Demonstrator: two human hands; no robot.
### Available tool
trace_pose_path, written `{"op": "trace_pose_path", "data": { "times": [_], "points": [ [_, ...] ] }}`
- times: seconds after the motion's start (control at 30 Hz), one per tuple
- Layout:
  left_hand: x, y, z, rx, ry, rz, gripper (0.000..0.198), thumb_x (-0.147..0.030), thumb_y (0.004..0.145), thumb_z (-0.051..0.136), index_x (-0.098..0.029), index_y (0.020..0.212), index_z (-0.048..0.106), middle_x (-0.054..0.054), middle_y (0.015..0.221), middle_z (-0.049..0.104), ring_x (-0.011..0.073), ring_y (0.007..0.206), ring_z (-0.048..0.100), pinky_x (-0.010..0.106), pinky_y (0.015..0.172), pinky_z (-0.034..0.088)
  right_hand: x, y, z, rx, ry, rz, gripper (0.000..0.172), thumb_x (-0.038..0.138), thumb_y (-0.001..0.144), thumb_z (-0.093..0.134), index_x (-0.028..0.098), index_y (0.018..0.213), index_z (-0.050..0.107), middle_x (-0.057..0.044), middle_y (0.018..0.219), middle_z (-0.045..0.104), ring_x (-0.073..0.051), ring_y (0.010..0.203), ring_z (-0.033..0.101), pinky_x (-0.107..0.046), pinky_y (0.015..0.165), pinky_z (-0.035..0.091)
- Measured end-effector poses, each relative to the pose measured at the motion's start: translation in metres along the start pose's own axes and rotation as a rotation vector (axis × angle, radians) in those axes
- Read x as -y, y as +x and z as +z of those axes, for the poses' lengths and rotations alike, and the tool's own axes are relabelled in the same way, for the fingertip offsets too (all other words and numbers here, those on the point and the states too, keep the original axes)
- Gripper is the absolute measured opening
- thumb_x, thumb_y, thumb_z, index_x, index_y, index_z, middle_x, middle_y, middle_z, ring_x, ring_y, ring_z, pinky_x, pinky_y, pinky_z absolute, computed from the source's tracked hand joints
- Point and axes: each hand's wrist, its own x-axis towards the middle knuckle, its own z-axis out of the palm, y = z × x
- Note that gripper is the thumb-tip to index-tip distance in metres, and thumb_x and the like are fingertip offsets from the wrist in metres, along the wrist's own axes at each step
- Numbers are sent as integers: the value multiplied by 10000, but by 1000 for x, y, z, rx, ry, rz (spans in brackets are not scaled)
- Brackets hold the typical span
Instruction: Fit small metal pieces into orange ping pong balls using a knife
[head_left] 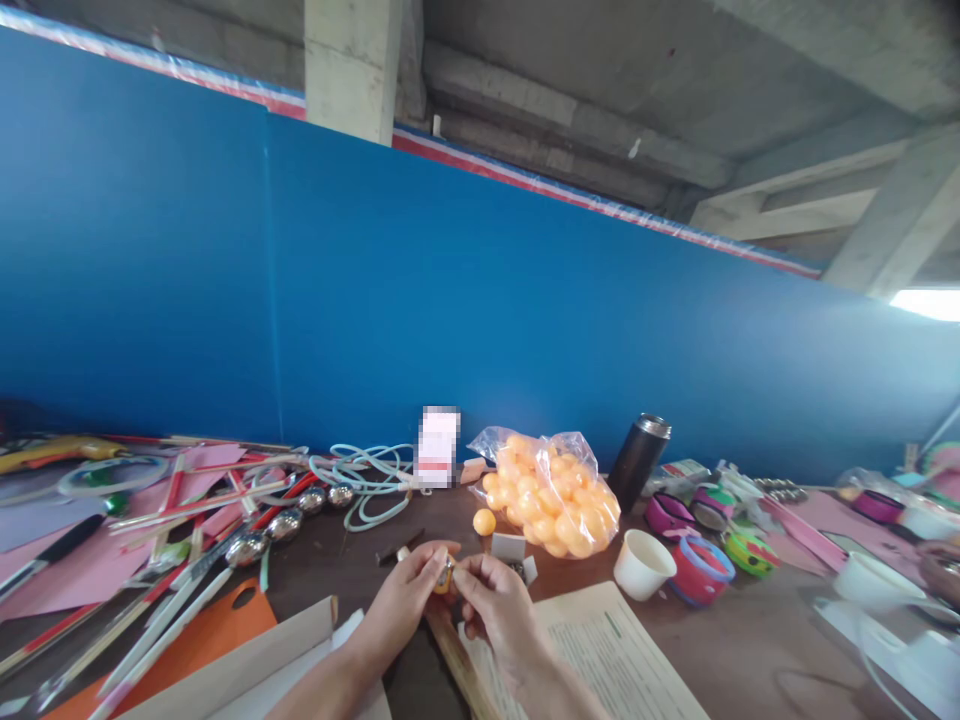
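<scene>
2 forearms (341, 655) converge over a dark brown table (731, 655), the bare left hand (414, 582) and right hand (496, 600) together, both pinching a small yellow-and-silver object (444, 577). It is held over a long brown wooden strip (459, 660).

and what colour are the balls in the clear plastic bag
Light orange; the balls show best in the head view, through the clear bag.

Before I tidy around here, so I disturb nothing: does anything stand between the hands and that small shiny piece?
Nothing visible does: the left hand has the small shiny piece at its fingertips, and the right hand is right beside it. The wooden strip shows below, not between.
</scene>
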Motion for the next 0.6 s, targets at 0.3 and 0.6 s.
{"op": "trace_pose_path", "data": {
  "times": [0.3,0.6],
  "points": [
    [-8,-3,3,-14,-9,-12,507,-549,727,543,-139,1010,635,41,727,650,188,654,600,283,574,471,-7,3,-2,9,-6,-20,383,531,680,663,162,717,567,74,460,478,-42,369,374,-155,359,306],
    [-12,-4,2,-45,100,33,472,-535,731,529,-163,987,669,54,715,673,224,720,611,302,607,477,-5,2,0,5,-19,-11,390,541,660,673,167,700,567,67,469,489,-44,378,373,-155,357,308]
  ]
}}
